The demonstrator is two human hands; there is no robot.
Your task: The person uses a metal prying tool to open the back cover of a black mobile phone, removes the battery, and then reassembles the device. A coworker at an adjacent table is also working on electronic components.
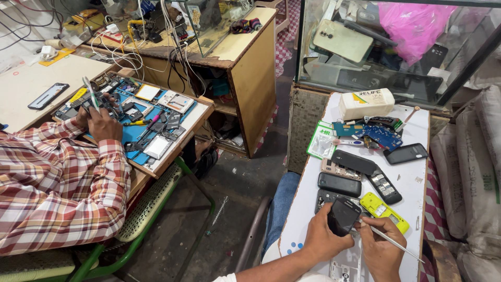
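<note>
Left hand (324, 239) closed round black phone (343, 215), held above tabletop (417, 177) near edge. Right hand (380, 245) pinches thin tool (392, 242), tip at phone's 4 o'clock. Risk: tool slips (grip looks light), scratching the phone; phone could drop onto yellow phone (384, 211) at 3 o'clock.

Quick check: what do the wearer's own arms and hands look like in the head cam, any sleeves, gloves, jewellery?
Both forearms are bare up to the bottom edge of the picture. The left hand and right hand wear no gloves; no rings, watch or bands show. A bit of white cloth sits at the bottom edge by the left arm, perhaps a short sleeve. The plaid red-and-white sleeve at left belongs to another person.
</note>
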